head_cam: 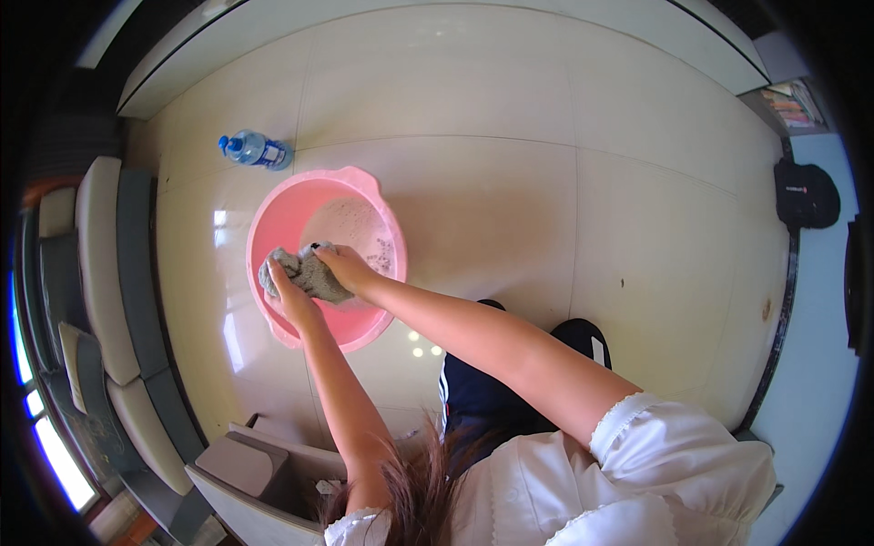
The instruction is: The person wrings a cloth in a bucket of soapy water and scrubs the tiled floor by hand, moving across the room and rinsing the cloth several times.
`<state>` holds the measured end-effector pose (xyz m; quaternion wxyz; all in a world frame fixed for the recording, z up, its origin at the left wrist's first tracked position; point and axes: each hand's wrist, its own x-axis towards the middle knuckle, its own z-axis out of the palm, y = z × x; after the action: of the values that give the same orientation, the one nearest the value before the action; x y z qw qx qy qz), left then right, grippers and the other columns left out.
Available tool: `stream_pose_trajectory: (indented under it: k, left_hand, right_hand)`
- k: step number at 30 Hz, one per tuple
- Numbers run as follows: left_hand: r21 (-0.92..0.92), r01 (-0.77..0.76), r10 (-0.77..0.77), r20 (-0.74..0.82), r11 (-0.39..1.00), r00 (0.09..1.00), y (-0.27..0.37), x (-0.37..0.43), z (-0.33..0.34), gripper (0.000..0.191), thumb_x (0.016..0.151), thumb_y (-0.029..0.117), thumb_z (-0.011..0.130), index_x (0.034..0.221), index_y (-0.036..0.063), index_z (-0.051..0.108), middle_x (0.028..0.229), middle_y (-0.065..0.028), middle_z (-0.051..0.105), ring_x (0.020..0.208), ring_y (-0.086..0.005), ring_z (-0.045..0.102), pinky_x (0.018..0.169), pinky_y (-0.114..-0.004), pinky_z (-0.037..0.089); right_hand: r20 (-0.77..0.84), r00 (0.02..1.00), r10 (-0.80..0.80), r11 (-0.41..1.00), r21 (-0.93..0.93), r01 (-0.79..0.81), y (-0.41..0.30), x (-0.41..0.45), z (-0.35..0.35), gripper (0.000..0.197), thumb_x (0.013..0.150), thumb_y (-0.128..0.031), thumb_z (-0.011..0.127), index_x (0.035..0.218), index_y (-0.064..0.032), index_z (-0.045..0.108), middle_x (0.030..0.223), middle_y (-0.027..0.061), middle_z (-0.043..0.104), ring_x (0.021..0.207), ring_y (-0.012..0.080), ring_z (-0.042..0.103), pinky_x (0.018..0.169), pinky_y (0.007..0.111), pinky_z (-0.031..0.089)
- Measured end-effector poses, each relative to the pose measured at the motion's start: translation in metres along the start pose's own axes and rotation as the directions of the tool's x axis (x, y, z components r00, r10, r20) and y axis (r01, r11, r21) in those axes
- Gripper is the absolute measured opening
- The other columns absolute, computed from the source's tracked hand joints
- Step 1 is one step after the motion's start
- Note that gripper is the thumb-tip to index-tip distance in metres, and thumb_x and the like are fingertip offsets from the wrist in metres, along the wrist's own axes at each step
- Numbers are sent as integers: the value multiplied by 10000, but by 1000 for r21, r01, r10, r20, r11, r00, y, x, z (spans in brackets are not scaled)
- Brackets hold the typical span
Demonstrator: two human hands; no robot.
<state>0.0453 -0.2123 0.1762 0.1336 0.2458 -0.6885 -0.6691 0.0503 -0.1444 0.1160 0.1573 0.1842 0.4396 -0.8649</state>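
Observation:
A bunched grey cloth [317,278], fuzzy in texture, is held between my two hands over a pink plastic basin [278,208]. My left hand [290,293] grips its left end with the thumb on top. My right hand [346,268] pinches the other end, near a small dark spot on the fabric. Below, cloudy soapy water [341,218] with bubbles lies in the basin. The palms and the underside of the cloth are hidden.
Behind the basin stands a clear blue pump bottle [256,150] with a label. A sofa [109,266] runs along the left. Near my left arm is a low table [256,501] with a box on it. A black bag [807,194] sits at the right wall, and my dark shoe [584,338] is on the tiles.

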Motion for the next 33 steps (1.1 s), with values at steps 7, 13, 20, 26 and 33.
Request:
stream_pose_trajectory:
  k: [7,13,20,26,33]
  left_hand:
    - [219,-248,167,332,944,928,-84,-42,41,344,761,141,574,1039,-50,508,970,-139,561,880,-201,541,776,-312,430]
    - [323,7,-273,788,946,552,-140,-169,129,316,787,200,589,991,-39,551,850,-52,578,768,-111,501,704,-240,410]
    - [608,-108,-434,669,787,603,-184,-195,138,369,815,328,531,791,-39,560,674,-49,540,638,-112,456,577,-287,383]
    - [696,-279,-420,652,661,632,-267,-179,135,398,800,337,538,918,-42,569,684,-124,544,637,-177,487,605,-305,402]
    - [520,-739,336,668,427,664,-306,-185,143,495,804,294,512,1218,54,385,1167,-183,452,1070,-312,422,911,-396,302]
  right_hand:
    - [-264,924,-275,960,-28,278,-10,-49,-135,625,700,-194,647,1194,10,322,1030,121,477,960,188,469,804,306,396]
    - [-435,864,254,942,314,-118,3,-140,-305,321,765,-214,581,1008,-26,487,956,89,523,941,159,495,813,307,392]
    - [-684,716,-137,990,-106,88,35,-167,-360,677,628,-152,707,1136,30,297,1016,193,492,913,231,514,773,330,421]
    - [-700,705,117,955,-117,-274,54,-148,-387,775,562,-148,740,1154,47,279,1001,198,502,923,264,511,795,331,407]
    - [-818,475,-325,658,-556,-507,81,-148,-432,693,723,-180,564,1270,5,180,1230,151,365,1145,311,341,934,410,286]
